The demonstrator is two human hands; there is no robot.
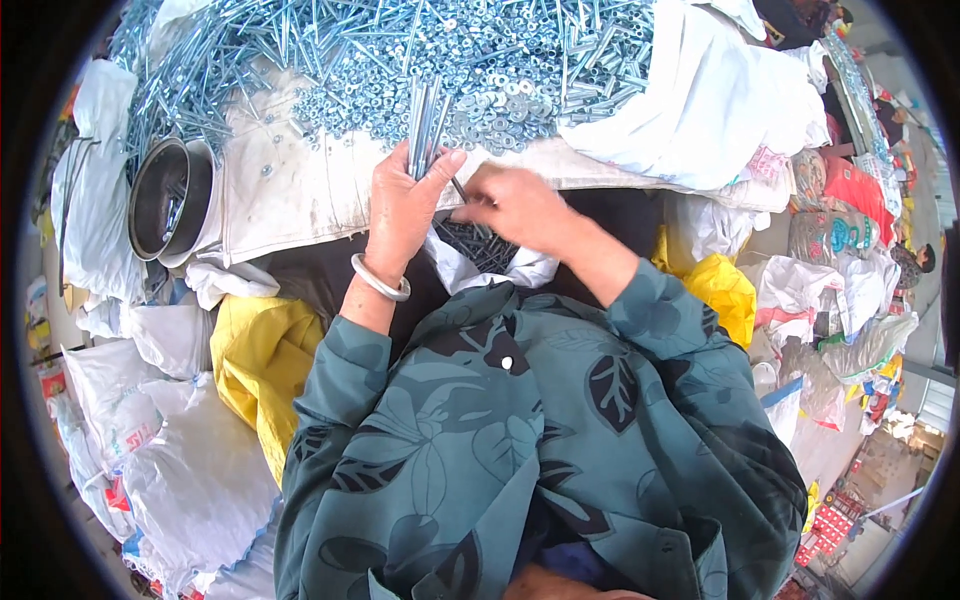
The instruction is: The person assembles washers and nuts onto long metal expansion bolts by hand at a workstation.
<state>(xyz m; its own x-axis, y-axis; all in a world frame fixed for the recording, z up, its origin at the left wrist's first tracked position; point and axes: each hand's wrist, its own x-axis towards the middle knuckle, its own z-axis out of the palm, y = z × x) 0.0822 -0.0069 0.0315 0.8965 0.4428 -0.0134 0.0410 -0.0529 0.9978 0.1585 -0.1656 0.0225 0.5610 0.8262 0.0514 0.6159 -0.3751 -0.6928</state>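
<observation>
My left hand [402, 205] is closed round an upright bundle of thin silver metal rods [427, 118] that stick up past the thumb. Close on its right, my right hand [528, 212] has its fingers curled in a pinch, with a short dark metal rod [460, 189] at their tips. Under both hands, against my front, a white bag [530, 268] gapes and shows many dark, thin metal pieces [472, 246]. Just beyond the hands lie flat washers [505, 108] on the cloth-covered table [290, 190].
Heaps of nuts [400, 65], long rods [190, 75] and short tubes [605, 60] cover the table's far part. A dark round pan [170, 200] with some metal pieces tilts at its left edge. White sacks [200, 470] and yellow sacks [255, 355] crowd the left; more bags [720, 290] stand right.
</observation>
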